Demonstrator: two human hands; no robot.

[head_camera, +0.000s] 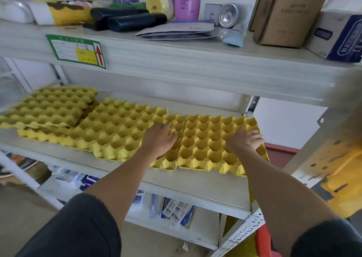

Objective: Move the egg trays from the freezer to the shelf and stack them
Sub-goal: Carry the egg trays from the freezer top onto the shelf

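Several yellow egg trays lie on the middle shelf (195, 186). The rightmost tray (207, 145) sits at the shelf's right end, overlapping another tray (121, 131) in the middle. A small stack of trays (51, 108) lies askew at the left. My left hand (159, 139) rests on the rightmost tray's left edge, fingers curled into the cups. My right hand (244, 140) grips that tray's right edge, fingers curled over the rim.
The upper shelf (176, 61) holds bottles, black rolls, a cardboard box (284, 14) and a tissue pack. The lower shelf holds small packets (176, 211). A metal upright (241, 235) stands at the right corner, with a blurred yellow object (344, 178) beyond it.
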